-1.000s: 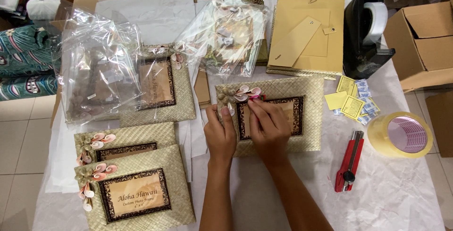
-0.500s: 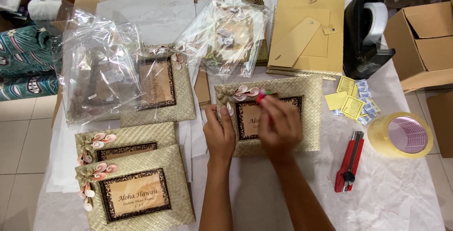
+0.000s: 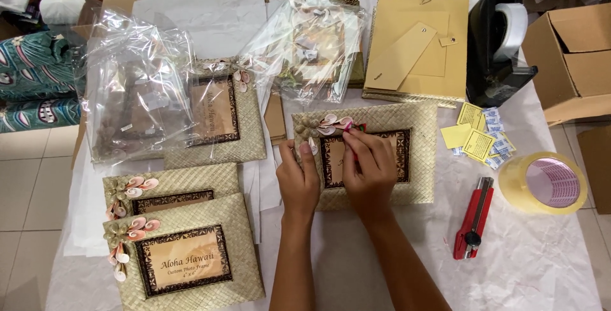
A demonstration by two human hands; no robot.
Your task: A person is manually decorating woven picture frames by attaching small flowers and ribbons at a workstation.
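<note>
A woven straw photo frame [image 3: 417, 152] with shell flowers [image 3: 326, 124] at its top left corner lies flat on the white paper. My left hand [image 3: 298, 177] presses on the frame's left edge, fingers together. My right hand [image 3: 368, 168] rests over the frame's dark inner border, fingertips pinching a small red object [image 3: 358, 128] next to the shell flowers.
Two more woven frames [image 3: 184, 247] lie at the front left, another [image 3: 219, 117] behind them. Clear plastic bags [image 3: 137, 88] cover further frames. A red box cutter [image 3: 472, 219], tape roll [image 3: 544, 182], black tape dispenser [image 3: 499, 37], yellow tags [image 3: 474, 136], cardboard backing [image 3: 420, 47] and open box [image 3: 573, 63] are right.
My right hand has moved up the frame toward the shell flowers, with the small red object now at its fingertips. My left hand stayed on the frame's left edge.
</note>
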